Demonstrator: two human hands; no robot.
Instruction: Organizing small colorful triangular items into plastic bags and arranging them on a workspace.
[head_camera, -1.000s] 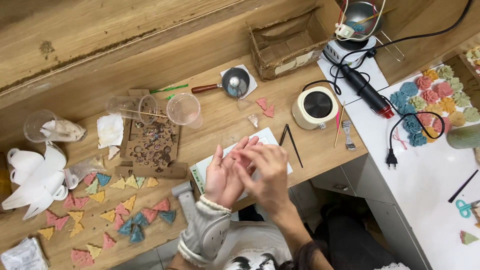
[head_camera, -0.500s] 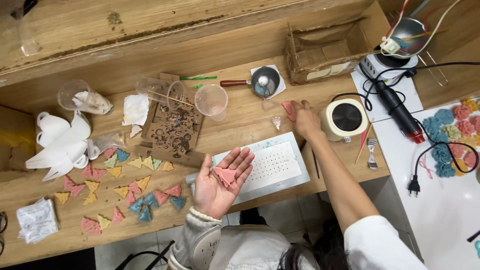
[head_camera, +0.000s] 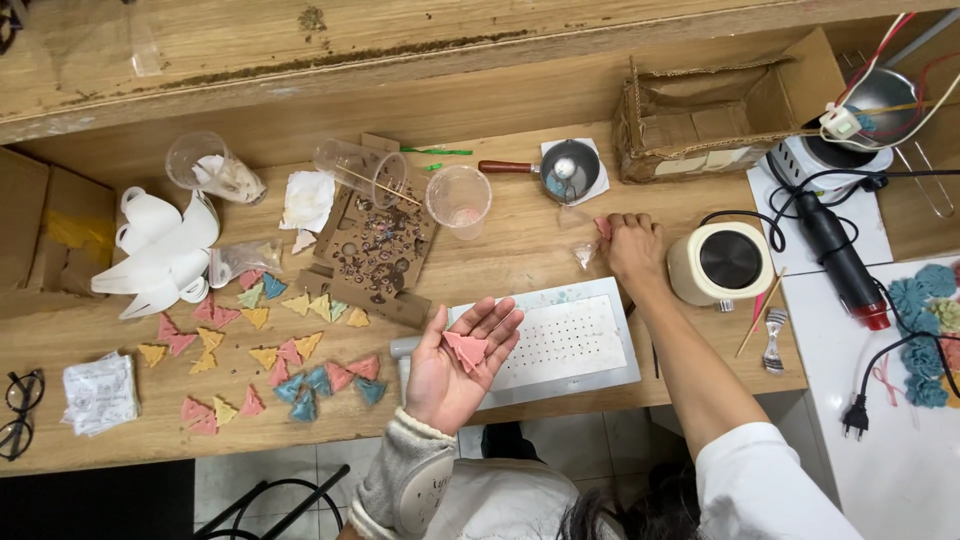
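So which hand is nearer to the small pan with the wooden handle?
The right hand. It rests on the table just below and right of the pan, touching a pink piece. The left hand is much lower, palm up, holding pink pieces.

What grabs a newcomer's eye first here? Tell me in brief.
The left hand, palm up at the centre, carries a pink tree-shaped piece. The right hand presses on another pink piece beside the cream round heater. Coloured tree shapes scatter across the wooden table at left.
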